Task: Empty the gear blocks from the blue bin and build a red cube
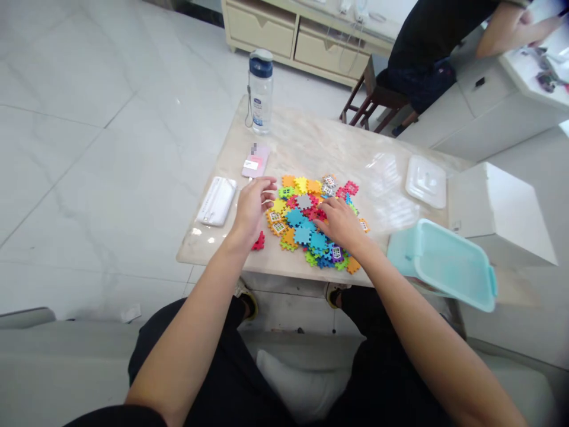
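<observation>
A heap of colourful interlocking plastic tiles [303,235] with toothed edges lies on the marble-look table [311,142]. Blue, orange, yellow, green, red and grey pieces overlap in it, some with white window grids. Over the right part of the heap rests my right hand [340,222], fingers spread and touching the tiles. My left hand [253,207] hovers just left of the heap, its fingers loosely curled and apart, with nothing seen in it. Below that hand a red tile [258,241] lies on its own, partly covered by the wrist.
Leftward on the table are a white packet [217,201], a pinkish phone [256,160] and a water bottle [261,95]. At right stand a turquoise bin [456,264], a clear lid [425,182] and a white box [498,207]. Another person [427,53] sits on a stool behind.
</observation>
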`<state>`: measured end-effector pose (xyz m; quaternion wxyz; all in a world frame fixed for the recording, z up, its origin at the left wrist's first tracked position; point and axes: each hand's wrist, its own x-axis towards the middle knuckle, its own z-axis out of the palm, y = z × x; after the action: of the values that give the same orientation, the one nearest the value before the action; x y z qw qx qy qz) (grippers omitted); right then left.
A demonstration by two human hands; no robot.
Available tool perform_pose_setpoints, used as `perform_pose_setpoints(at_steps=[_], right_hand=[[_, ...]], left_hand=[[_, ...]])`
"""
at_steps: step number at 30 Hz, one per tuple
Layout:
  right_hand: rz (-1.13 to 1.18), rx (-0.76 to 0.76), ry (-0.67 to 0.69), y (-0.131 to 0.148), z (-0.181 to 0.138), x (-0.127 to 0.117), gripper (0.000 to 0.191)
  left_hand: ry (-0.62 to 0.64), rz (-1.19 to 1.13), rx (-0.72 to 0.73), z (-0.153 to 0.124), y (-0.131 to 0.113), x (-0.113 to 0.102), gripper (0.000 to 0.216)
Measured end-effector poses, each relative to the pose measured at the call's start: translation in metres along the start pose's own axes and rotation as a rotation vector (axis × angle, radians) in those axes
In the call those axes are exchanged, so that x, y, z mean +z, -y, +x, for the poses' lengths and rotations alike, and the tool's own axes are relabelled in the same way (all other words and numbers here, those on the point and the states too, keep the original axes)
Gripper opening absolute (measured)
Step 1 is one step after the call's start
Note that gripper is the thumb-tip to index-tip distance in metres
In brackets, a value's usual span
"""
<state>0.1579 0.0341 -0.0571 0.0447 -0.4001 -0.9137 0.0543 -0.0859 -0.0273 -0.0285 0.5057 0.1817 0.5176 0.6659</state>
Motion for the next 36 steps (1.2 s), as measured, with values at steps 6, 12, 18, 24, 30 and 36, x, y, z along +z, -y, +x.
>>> perform_pose_setpoints(at_steps=[6,12,18,24,30,36], right_hand=[[-0.06,-0.029,0.028,-0.008,-0.007,0.014,0.025],[-0.121,-0.094,0.081,-0.002,-0.002,0.007,0.023],[-0.026,0.019,-0.086,-0.006,-0.016,0.001,0.027],[0.055,0.031,-0.265,-0.013,-0.043,-0.01,0.031],[0.078,-0.097,-0.31,-0.007,-0.056,-0.036,0.029],[0.126,-0.3,-0.194,0.012,-0.037,-0.052,0.029]], left_hand=[[0.174,0.164,-0.173,-0.015,0.029,0.015,0.021],[0.194,0.232,-0.18,-0.018,0.033,0.025,0.023],[0.205,0.133,-0.228,-0.02,0.032,0.036,0.023],[0.232,0.149,-0.243,-0.024,0.035,0.036,0.024],[0.331,0.272,-0.386,-0.036,0.03,0.029,0.044],[0.416,0.237,-0.291,-0.041,0.015,0.027,0.043]])
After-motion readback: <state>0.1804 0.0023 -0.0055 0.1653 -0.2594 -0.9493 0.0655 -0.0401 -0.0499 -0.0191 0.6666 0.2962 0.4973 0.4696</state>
